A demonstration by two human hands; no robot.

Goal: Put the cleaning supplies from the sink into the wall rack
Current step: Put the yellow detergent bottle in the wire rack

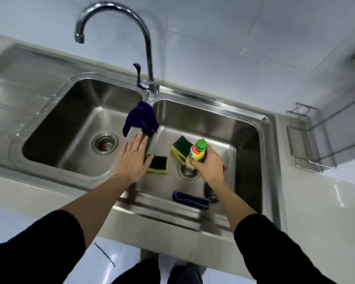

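We stood at the double sink [213,111], whose right basin held two sponges, a blue brush [190,199] and a purple cloth [140,116] draped over the divider, with the wall rack [307,140] empty at far right. Our left hand [134,158] lay flat, fingers spread and holding nothing, on the divider, thumb beside one sponge [158,163]. Our right hand [210,166] had its fingers wrapped around the green-capped detergent bottle [196,153], upright above the drain (apparently the first item); the next move would call for carrying it right into the rack.
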